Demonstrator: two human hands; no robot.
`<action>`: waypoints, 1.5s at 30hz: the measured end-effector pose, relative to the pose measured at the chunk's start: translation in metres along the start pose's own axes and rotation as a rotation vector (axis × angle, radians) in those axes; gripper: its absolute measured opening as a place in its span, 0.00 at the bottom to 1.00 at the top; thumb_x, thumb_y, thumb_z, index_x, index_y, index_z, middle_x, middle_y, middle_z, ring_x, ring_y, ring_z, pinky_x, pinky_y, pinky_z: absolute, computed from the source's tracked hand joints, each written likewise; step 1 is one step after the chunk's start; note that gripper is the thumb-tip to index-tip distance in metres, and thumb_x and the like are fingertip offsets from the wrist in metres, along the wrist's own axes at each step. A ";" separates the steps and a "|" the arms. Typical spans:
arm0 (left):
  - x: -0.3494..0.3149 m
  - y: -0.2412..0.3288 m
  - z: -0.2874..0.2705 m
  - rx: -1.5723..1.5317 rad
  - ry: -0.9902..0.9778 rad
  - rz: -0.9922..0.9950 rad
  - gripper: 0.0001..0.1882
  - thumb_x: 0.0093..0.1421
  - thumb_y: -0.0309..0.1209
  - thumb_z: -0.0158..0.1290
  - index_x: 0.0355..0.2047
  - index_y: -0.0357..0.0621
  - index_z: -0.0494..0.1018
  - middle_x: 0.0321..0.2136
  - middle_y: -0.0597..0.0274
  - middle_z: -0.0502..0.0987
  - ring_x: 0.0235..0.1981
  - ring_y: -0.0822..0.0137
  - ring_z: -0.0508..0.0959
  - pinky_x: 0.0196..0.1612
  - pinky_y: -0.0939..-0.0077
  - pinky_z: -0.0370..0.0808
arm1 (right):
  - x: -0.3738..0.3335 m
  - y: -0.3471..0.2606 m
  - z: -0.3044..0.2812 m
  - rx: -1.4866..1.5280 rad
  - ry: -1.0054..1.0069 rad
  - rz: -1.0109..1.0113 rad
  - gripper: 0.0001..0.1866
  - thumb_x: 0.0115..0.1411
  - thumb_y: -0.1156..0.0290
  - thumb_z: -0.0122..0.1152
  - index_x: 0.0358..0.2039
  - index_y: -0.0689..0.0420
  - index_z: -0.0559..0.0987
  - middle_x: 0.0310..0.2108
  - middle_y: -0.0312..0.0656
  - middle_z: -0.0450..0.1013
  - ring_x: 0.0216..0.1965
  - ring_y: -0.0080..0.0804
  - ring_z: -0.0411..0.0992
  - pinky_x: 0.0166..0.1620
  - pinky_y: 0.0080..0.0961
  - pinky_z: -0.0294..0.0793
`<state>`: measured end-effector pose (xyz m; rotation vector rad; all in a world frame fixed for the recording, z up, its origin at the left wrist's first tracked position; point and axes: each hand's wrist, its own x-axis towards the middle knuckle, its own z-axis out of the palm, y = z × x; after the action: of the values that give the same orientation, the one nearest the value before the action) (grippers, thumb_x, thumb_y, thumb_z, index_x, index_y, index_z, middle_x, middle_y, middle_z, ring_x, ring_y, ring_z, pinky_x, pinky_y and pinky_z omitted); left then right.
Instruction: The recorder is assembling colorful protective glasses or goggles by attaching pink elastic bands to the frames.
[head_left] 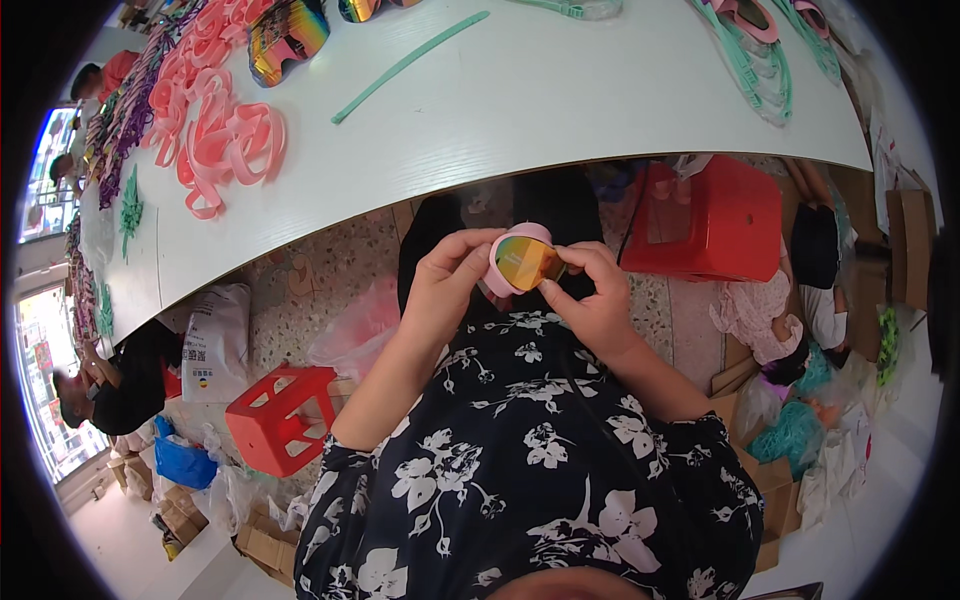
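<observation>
Over my lap I hold a pair of swim goggles with a pink frame (497, 279) and a mirrored gold-orange lens (524, 262). My left hand (447, 278) is closed on the pink frame, thumb and fingers pinching its left side. At the other end, my right hand (594, 291) grips the lens edge between thumb and fingers. The goggles are tilted, and part of them is hidden behind my fingers. Beyond them stands the white table (440, 140), apart from both hands.
Pink straps (240, 140), mirrored goggles (288, 42) and a mint-green strap (410, 66) lie on the table. Green-strapped goggles (765, 70) rest at its far right. Red stools (735, 225) stand on both sides. Co-workers sit at left and right. Plastic bags and cartons crowd the floor.
</observation>
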<state>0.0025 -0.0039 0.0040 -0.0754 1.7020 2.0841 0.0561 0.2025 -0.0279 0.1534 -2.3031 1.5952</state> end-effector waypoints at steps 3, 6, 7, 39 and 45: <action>-0.007 0.009 -0.002 0.124 -0.067 0.016 0.15 0.70 0.27 0.51 0.55 0.37 0.76 0.50 0.59 0.79 0.51 0.70 0.77 0.55 0.74 0.74 | -0.002 0.002 -0.002 0.053 -0.005 0.016 0.23 0.46 0.79 0.75 0.44 0.59 0.79 0.37 0.43 0.77 0.36 0.36 0.74 0.40 0.27 0.74; -0.014 0.009 -0.001 0.088 -0.082 0.043 0.17 0.70 0.26 0.51 0.58 0.38 0.75 0.52 0.58 0.79 0.53 0.70 0.77 0.57 0.75 0.72 | -0.003 0.002 -0.003 0.062 0.005 0.000 0.23 0.45 0.79 0.75 0.44 0.59 0.79 0.37 0.43 0.77 0.37 0.37 0.74 0.40 0.29 0.74; -0.016 0.005 -0.002 0.027 -0.081 0.036 0.18 0.69 0.25 0.51 0.58 0.38 0.75 0.52 0.57 0.79 0.53 0.70 0.77 0.57 0.75 0.72 | -0.001 0.000 -0.004 0.047 -0.001 -0.015 0.23 0.45 0.79 0.75 0.44 0.59 0.79 0.37 0.43 0.77 0.37 0.37 0.74 0.40 0.29 0.74; -0.009 0.016 -0.009 0.344 -0.280 0.031 0.37 0.47 0.25 0.73 0.58 0.37 0.71 0.53 0.58 0.77 0.52 0.68 0.77 0.56 0.71 0.75 | -0.011 0.001 0.005 0.195 -0.116 0.108 0.21 0.47 0.76 0.76 0.43 0.59 0.81 0.38 0.41 0.76 0.37 0.30 0.71 0.41 0.24 0.73; -0.003 0.011 -0.010 0.375 -0.302 0.137 0.39 0.45 0.26 0.74 0.59 0.39 0.73 0.53 0.57 0.78 0.54 0.66 0.77 0.58 0.70 0.73 | -0.007 0.000 0.003 0.218 -0.153 0.135 0.20 0.47 0.77 0.76 0.43 0.60 0.80 0.39 0.41 0.76 0.37 0.29 0.72 0.42 0.24 0.73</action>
<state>-0.0015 -0.0159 0.0120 0.4579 1.9099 1.7206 0.0618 0.1990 -0.0306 0.1808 -2.2873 1.9656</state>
